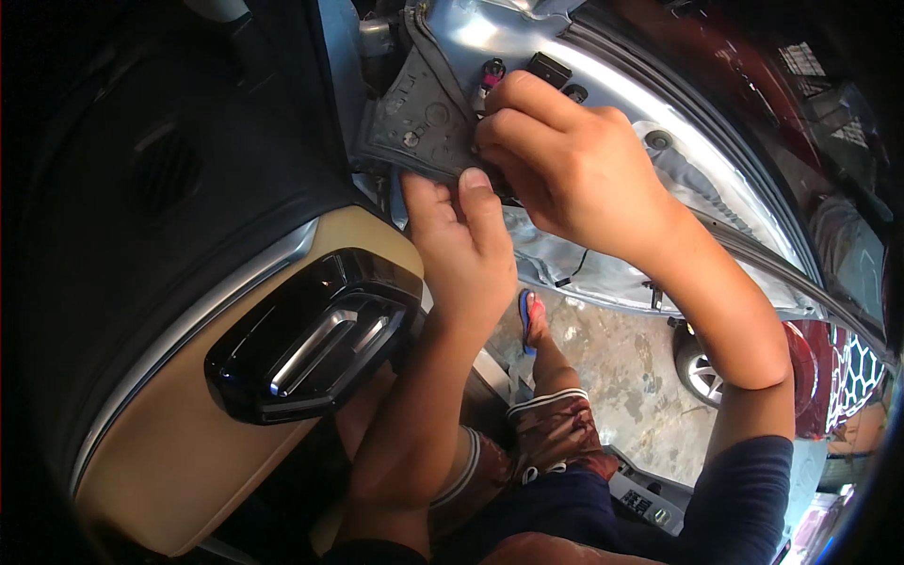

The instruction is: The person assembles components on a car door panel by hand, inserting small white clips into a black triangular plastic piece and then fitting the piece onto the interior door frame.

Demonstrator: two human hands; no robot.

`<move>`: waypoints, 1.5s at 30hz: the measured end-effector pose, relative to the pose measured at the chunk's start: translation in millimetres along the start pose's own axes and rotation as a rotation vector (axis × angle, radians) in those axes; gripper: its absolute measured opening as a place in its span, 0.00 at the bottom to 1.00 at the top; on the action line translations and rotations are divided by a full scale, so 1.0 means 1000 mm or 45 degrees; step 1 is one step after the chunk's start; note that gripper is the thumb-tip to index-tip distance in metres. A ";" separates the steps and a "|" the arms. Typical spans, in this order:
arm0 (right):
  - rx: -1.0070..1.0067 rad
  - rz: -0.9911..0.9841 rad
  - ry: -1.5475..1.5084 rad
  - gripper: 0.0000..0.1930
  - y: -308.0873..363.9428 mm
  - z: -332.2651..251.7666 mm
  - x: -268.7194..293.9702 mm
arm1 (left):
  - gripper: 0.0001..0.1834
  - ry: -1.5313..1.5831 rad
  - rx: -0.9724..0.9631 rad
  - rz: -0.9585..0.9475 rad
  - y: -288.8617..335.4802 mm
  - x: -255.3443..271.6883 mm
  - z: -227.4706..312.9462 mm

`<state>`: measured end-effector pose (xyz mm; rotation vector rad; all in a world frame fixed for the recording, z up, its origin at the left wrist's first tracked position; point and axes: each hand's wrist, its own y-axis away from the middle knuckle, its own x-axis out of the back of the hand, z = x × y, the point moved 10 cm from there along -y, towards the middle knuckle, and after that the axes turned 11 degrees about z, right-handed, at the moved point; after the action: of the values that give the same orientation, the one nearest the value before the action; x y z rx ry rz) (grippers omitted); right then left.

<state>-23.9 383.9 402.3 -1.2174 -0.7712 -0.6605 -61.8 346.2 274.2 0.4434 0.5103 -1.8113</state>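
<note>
A dark grey triangular trim piece point(428, 122) with round marks and small holes sits at the front corner of the opened car door. My left hand point(466, 250) pinches its lower edge, thumb on top and fingers tucked beneath. On its right side, the fingers of my right hand point(584, 160) are curled closed against the edge; whatever they grip is hidden behind them. Beyond those fingers, a small pink-and-black part point(492, 73) and a black connector block point(549, 69) show on the bare metal door frame point(480, 33).
To the left is the tan dashboard point(179, 452) with a glossy black air vent point(315, 339). Silvery sheeting point(546, 254) covers the door's inside. A detached-looking switch panel point(640, 504) is beside my right side. My sandalled foot point(532, 320) rests on the concrete floor point(621, 377), near a red car's wheel point(697, 367).
</note>
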 end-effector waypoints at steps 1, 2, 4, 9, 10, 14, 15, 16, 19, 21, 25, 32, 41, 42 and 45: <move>-0.026 0.031 -0.049 0.13 0.000 0.002 0.003 | 0.18 0.040 -0.002 0.001 0.000 -0.001 0.001; -0.052 0.061 -0.098 0.14 0.000 0.004 0.005 | 0.18 0.062 -0.004 0.004 0.000 0.000 0.001; -0.027 0.076 -0.123 0.12 0.002 0.005 0.004 | 0.18 0.072 -0.017 0.021 0.000 0.000 0.000; -0.016 0.001 -0.215 0.11 -0.005 0.010 0.007 | 0.14 0.136 0.088 -0.013 0.006 -0.003 -0.001; 0.004 -0.113 -0.197 0.12 -0.008 0.008 0.002 | 0.13 0.134 0.058 0.036 0.006 -0.001 -0.001; 0.013 -0.200 -0.086 0.14 -0.014 -0.002 -0.004 | 0.13 0.095 0.049 0.111 0.004 0.004 0.006; 0.013 -0.200 -0.083 0.14 -0.014 -0.003 -0.004 | 0.13 0.097 0.049 0.109 0.005 0.002 0.006; -0.116 -0.215 -0.157 0.12 -0.013 0.004 -0.005 | 0.13 0.122 0.048 0.139 0.006 0.002 0.005; -0.544 -0.261 -0.384 0.08 -0.011 0.020 -0.010 | 0.13 0.092 -0.044 0.187 0.004 0.007 0.003; -0.840 -0.291 -0.535 0.06 -0.001 0.030 -0.015 | 0.13 0.041 -0.137 0.206 0.004 0.008 0.008; -0.783 -0.068 -0.533 0.05 -0.001 0.028 -0.005 | 0.16 0.002 -0.222 0.206 0.002 0.007 0.017; -0.688 0.064 -0.412 0.06 0.000 0.024 -0.001 | 0.19 0.174 -0.111 0.139 0.000 0.000 0.015; -0.905 -0.009 -0.379 0.08 0.009 0.031 -0.016 | 0.21 0.163 0.037 0.076 -0.002 0.003 0.003; -0.909 -0.006 -0.381 0.08 0.009 0.030 -0.019 | 0.21 0.159 0.037 0.073 -0.002 0.004 0.000; -0.906 -0.005 -0.354 0.08 0.007 0.029 -0.021 | 0.21 0.203 0.037 0.098 -0.002 0.008 -0.005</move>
<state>-35.0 414.8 386.3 -1.9874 -0.7912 -0.8116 -66.3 343.1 265.5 0.6224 0.5694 -1.7197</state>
